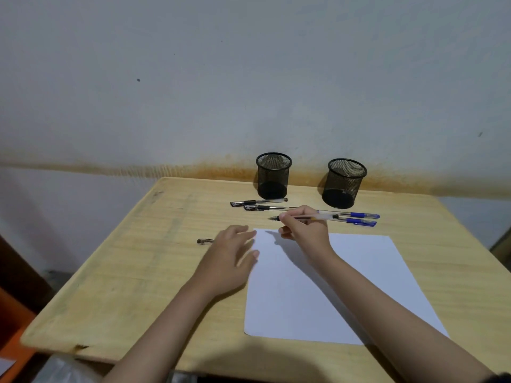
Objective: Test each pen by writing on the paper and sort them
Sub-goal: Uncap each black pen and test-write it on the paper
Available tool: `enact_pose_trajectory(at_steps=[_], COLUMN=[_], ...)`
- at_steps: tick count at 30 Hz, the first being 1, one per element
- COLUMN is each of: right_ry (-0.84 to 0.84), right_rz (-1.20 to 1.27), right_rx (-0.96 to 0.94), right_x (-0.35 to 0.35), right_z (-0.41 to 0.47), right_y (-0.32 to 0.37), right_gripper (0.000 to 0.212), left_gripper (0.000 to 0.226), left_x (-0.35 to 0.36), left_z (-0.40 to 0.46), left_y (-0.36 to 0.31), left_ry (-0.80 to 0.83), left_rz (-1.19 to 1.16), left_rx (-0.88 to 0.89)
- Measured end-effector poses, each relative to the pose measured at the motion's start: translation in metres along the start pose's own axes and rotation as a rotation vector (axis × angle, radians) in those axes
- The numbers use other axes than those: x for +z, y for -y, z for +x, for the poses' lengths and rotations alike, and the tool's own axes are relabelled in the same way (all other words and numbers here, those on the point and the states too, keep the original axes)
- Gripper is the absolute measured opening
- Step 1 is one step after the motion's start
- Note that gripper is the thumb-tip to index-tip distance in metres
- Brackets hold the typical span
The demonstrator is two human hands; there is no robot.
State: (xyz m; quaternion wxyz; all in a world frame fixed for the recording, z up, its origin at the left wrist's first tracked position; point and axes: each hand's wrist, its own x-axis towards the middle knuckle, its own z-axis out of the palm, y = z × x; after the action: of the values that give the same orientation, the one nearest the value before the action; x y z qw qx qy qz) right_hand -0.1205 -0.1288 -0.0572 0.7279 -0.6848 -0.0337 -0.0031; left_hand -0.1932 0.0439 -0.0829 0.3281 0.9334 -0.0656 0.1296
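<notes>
My right hand (pixel 304 228) pinches an uncapped clear pen (pixel 318 217), its tip pointing left just above the far left corner of the white paper (pixel 345 286). My left hand (pixel 232 255) lies flat with straight fingers on the table at the paper's left edge. A pen cap (pixel 203 241) pokes out from behind the left hand. Two black-capped pens (pixel 258 202) lie near the left mesh cup (pixel 273 175). Two blue-capped pens (pixel 359 218) lie behind my right hand, near the right mesh cup (pixel 344 183).
The wooden table (pixel 138 272) stands against a pale wall. Both black mesh cups stand at its far edge and look empty. An orange object (pixel 11 327) sits beyond the table's left edge.
</notes>
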Motion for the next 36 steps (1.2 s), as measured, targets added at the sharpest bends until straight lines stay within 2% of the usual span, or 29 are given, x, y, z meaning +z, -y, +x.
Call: enact_pose_trajectory(at_steps=[4, 9, 14, 19, 23, 26, 33, 36], right_ry=[0.041, 0.013, -0.013, -0.059, -0.053, -0.023, 0.009, -0.01], right_rz=[0.016, -0.142, -0.15, -0.177, -0.195, -0.204, -0.266, -0.248], right_rx=[0.062, 0.04, -0.021, 0.011, -0.08, -0.077, -0.049, -0.05], right_x=[0.013, 0.028, 0.034, 0.04, 0.042, 0.041, 0.041, 0.043], right_z=[0.014, 0.032, 0.037, 0.039, 0.037, 0.038, 0.041, 0.043], right_y=[-0.004, -0.011, -0.023, -0.022, -0.027, -0.029, -0.031, -0.033], right_gripper=[0.022, 0.033, 0.023, 0.016, 0.024, 0.028, 0.025, 0.018], left_gripper=[0.055, 0.059, 0.07, 0.074, 0.072, 0.074, 0.074, 0.074], left_x=[0.016, 0.02, 0.026, 0.029, 0.029, 0.029, 0.03, 0.03], left_z=[0.0, 0.0, -0.001, 0.0, 0.0, 0.001, 0.001, 0.001], left_y=[-0.007, -0.005, -0.002, -0.002, -0.003, -0.004, -0.001, -0.002], left_ry=[0.179, 0.191, 0.232, 0.296, 0.327, 0.328, 0.32, 0.318], left_rz=[0.17, 0.27, 0.331, 0.418, 0.434, 0.439, 0.435, 0.435], left_rx=[0.024, 0.033, 0.006, -0.013, -0.019, -0.026, -0.025, -0.024])
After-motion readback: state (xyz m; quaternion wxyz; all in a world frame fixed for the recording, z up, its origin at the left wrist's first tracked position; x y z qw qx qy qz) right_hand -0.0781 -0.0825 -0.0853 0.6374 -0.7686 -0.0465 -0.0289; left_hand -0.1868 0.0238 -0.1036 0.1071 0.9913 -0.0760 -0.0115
